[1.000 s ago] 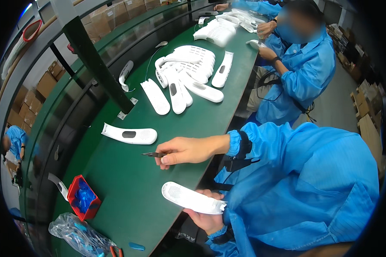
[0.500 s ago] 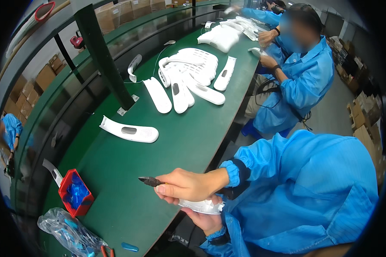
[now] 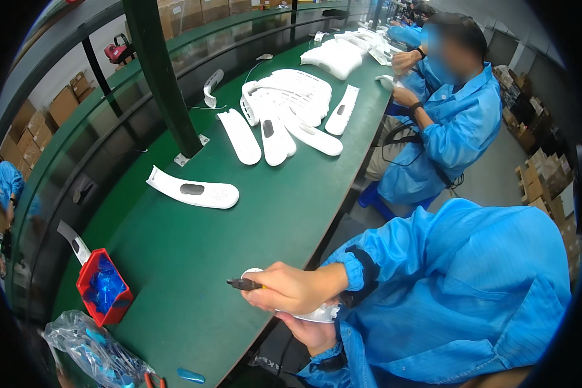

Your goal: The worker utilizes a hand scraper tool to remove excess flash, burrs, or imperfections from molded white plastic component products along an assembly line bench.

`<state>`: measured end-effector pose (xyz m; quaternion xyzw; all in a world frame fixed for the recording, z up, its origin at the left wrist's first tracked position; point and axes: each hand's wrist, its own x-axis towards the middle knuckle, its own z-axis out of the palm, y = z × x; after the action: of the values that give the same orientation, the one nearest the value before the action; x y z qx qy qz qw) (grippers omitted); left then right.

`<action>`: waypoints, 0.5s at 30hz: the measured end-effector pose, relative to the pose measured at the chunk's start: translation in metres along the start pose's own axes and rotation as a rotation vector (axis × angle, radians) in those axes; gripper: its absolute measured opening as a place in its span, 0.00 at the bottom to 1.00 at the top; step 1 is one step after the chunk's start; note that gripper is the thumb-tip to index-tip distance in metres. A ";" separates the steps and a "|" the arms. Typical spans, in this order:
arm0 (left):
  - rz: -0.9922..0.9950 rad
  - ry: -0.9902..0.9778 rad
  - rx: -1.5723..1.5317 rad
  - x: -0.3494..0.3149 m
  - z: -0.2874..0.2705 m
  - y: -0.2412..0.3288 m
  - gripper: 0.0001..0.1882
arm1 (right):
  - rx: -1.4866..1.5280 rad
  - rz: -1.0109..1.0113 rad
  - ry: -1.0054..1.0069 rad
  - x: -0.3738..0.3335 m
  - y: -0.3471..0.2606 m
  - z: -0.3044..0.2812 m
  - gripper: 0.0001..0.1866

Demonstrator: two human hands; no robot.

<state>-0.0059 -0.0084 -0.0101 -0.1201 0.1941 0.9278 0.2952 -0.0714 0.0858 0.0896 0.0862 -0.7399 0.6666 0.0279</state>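
My right hand is closed round a pair of small cutting pliers, whose dark jaws stick out past my fingers. Beneath it, my left hand grips a white plastic shell at the table's edge. My right hand covers most of the shell, so where the jaws meet it cannot be told. Farther up the green table lies a white handle-shaped shell with an oval window.
A red bin of small blue pieces and a clear bag stand at the lower left. White shells are piled farther along, by a dark green post. A co-worker in blue sits beyond my right arm.
My right hand and the cutting pliers have shifted slightly right and down. A rounded white end now shows behind the pliers. My left hand still grips the shell. The view has tilted a little.
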 end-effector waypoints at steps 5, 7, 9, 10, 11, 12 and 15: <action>0.046 0.114 0.091 0.003 0.000 -0.004 0.35 | -0.135 -0.096 0.018 -0.004 0.008 -0.003 0.12; 0.092 0.053 0.181 0.005 -0.007 -0.006 0.35 | -0.135 -0.109 0.035 -0.003 0.009 0.001 0.12; 0.077 0.089 0.154 0.006 -0.005 -0.005 0.35 | -0.139 -0.125 0.055 -0.001 0.010 0.001 0.12; 0.064 0.132 0.137 0.003 -0.004 -0.003 0.35 | -0.153 -0.162 0.069 0.001 0.012 0.003 0.13; 0.063 0.133 0.140 0.000 0.000 -0.002 0.35 | -0.166 -0.201 0.083 0.000 0.012 0.005 0.14; 0.051 0.144 0.109 -0.003 0.005 -0.001 0.34 | -0.165 -0.202 0.085 -0.003 0.010 0.007 0.14; 0.055 0.071 0.097 0.004 0.003 0.000 0.34 | -0.057 -0.080 0.150 -0.001 0.009 0.001 0.16</action>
<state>-0.0094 -0.0055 -0.0083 -0.1331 0.2524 0.9203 0.2678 -0.0714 0.0856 0.0808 0.0647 -0.7505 0.6481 0.1122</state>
